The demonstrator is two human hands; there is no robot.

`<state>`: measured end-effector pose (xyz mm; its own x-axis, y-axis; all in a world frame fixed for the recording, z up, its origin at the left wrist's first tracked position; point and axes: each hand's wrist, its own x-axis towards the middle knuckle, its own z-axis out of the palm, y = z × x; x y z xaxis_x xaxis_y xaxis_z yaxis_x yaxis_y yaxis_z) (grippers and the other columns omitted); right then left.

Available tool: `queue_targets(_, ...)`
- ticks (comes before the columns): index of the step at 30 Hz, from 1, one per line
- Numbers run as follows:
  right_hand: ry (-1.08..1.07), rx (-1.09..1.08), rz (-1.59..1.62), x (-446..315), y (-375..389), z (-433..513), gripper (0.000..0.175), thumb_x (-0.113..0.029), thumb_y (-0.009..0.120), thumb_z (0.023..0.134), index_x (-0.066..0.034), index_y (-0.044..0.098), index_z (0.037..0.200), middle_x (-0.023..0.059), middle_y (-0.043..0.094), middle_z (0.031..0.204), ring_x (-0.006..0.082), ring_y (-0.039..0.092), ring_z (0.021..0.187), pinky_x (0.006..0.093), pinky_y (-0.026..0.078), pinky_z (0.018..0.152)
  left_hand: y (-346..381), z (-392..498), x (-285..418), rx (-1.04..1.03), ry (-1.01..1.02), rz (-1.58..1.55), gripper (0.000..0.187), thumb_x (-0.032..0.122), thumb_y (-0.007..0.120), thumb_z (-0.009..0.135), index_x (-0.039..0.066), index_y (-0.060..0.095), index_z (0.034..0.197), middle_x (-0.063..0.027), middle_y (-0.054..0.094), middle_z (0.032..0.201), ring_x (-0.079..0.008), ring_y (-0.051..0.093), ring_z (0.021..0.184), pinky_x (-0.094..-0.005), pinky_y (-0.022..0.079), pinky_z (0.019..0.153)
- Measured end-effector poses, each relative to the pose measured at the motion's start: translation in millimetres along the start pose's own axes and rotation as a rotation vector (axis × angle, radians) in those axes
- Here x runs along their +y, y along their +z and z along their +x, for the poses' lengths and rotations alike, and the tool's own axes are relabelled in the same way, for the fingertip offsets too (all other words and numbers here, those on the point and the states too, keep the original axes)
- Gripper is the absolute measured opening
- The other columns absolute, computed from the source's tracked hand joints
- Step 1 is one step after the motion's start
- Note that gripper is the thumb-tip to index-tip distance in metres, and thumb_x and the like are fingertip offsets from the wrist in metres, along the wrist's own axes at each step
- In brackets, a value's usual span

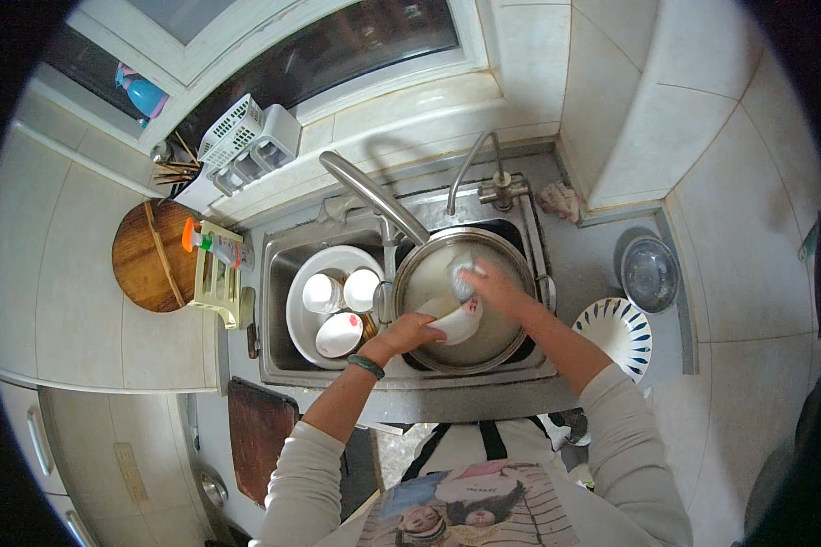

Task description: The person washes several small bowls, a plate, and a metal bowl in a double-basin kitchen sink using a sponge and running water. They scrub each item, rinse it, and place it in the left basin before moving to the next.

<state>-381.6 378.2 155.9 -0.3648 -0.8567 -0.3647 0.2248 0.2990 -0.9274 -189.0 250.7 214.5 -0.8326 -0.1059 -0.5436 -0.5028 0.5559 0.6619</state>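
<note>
My left hand (410,333) grips the rim of a white bowl (460,323) with a red pattern, tilted over a large steel pot (528,311) of cloudy water. In my right hand (494,287) is a pale, blurred scrubber or cloth (462,273), held just above the bowl. The pot stands in the right basin of a steel double sink, its loop handles at the sides. In the left basin, a white plastic tub (301,280) holds several upturned white bowls and cups (339,335).
A curved faucet (373,195) reaches over the pot from behind. On the right counter are a blue-patterned plate (614,335) and a glass bowl (650,273). A spray bottle (226,249), a knife (252,340) and a dark cutting board (260,437) lie or stand left.
</note>
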Motion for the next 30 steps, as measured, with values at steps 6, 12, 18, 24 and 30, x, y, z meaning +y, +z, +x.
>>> queue_targets(6, -0.163, 0.459, -0.850, 42, 6, 18, 0.046, -0.033, 0.056, 0.084, 0.0012, 0.052, 0.115, 0.0215, 0.057, 0.107, 0.0344, 0.056, 0.094, 0.0409, 0.044, 0.082, 8, -16, -4, 0.198, -0.159, -0.686, 0.042, 0.035, 0.055, 0.088, 0.001, 0.056, 0.113, -0.0060, 0.060, 0.106, -0.0156, 0.054, 0.098, -0.0288, 0.041, 0.086)
queue_targets(12, 0.100, 0.167, 0.127, 16, 20, -1, 0.032, -0.026, 0.054, 0.084, -0.0024, 0.059, 0.104, 0.0139, 0.057, 0.110, 0.0309, 0.053, 0.097, 0.0410, 0.043, 0.083, 16, -7, -22, 0.235, -0.081, -1.069, 0.038, 0.028, 0.052, 0.091, 0.003, 0.050, 0.120, -0.0045, 0.059, 0.109, -0.0143, 0.054, 0.099, -0.0292, 0.042, 0.087)
queue_targets(18, -0.938, 0.311, -0.868, -20, 70, -42, 0.027, -0.025, 0.054, 0.082, -0.0033, 0.060, 0.097, 0.0132, 0.058, 0.106, 0.0310, 0.054, 0.095, 0.0395, 0.044, 0.081, 22, 4, -25, 0.260, 0.018, -0.976, 0.032, 0.024, 0.052, 0.091, 0.004, 0.054, 0.115, -0.0034, 0.058, 0.109, -0.0133, 0.054, 0.097, -0.0284, 0.042, 0.085)
queue_targets(24, -0.415, 0.341, -0.605, -25, 56, -4, 0.021, -0.022, 0.050, 0.084, -0.0021, 0.055, 0.084, 0.0173, 0.057, 0.099, 0.0331, 0.054, 0.093, 0.0449, 0.042, 0.084, 38, 1, -7, 0.198, 0.075, -1.064, 0.029, 0.022, 0.054, 0.090, 0.004, 0.057, 0.113, -0.0004, 0.059, 0.102, -0.0104, 0.052, 0.094, -0.0264, 0.041, 0.084)
queue_targets(30, -0.836, 0.437, -0.888, -31, 79, -39, 0.023, -0.029, 0.055, 0.081, -0.0066, 0.061, 0.085, 0.0146, 0.055, 0.114, 0.0379, 0.048, 0.106, 0.0441, 0.040, 0.090, 35, -6, -10, 0.245, 0.027, -0.732, 0.030, 0.017, 0.051, 0.091, 0.003, 0.054, 0.118, -0.0015, 0.059, 0.107, -0.0107, 0.053, 0.097, -0.0275, 0.040, 0.088)
